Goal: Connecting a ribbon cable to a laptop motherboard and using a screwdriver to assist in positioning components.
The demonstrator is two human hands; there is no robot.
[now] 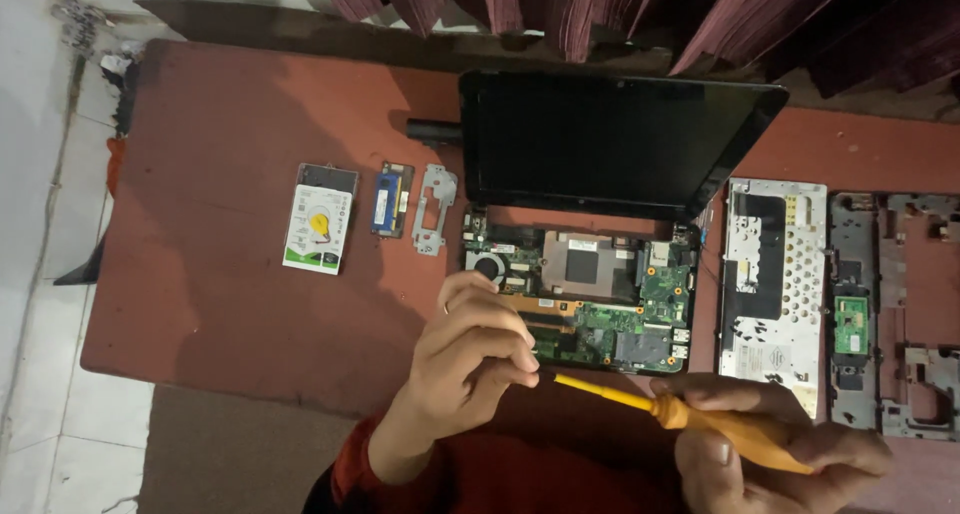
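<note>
Head view is showing the right hand [780, 444], at the lower right of the frame, wrapping closed around the fat orange handle of a screwdriver [690, 416], while the left hand [470, 359], at lower centre, is pinching the far end of its thin yellow shaft between closed fingers [510, 359]. The tool is lying nearly level, hovering just in front of an opened laptop [600, 224] whose green motherboard [585, 299] is sitting exposed on the red worktop [220, 274]. The screwdriver is looking light and stiff, its smooth handle being the sound place to grip; the bare board is looking fragile and is best taken by its edges. At the left of the frame a hard drive [320, 219] is lying flat, carrying a white rectangular label with a yellow and green patch; beside it a blue memory stick [392, 199] and a grey metal bracket [433, 209] are resting. At right a silver perforated panel [775, 274] is bearing small pale stickers, next to a grey casing frame [895, 309].
</note>
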